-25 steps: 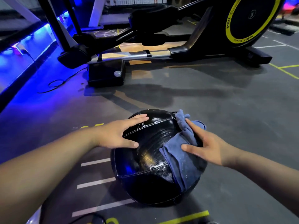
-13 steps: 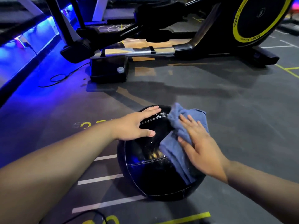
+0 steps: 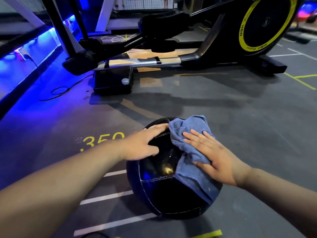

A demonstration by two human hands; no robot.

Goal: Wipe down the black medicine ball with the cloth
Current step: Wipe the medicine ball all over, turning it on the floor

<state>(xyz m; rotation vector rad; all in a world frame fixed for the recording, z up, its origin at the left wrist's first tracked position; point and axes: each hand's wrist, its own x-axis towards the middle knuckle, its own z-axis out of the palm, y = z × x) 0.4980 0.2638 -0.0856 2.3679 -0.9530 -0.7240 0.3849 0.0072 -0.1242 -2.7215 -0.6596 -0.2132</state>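
Ball (image 3: 164, 191) is touched by the straight-fingered left grip (image 3: 142, 145); under the flat right grip (image 3: 217, 160) the cloth (image 3: 188, 127) is pressed, the ball's surface hidden beneath.

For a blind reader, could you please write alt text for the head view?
A right hand presses a blue cloth against a black medicine ball on the floor; the left hand rests on it. An exercise machine stands behind.

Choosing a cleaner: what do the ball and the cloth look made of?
Black medicine ball: likely leather or vinyl, glossy, with stitched panel seams and bright reflections. Cloth: soft woven or terry fabric, matte blue, crumpled into folds.
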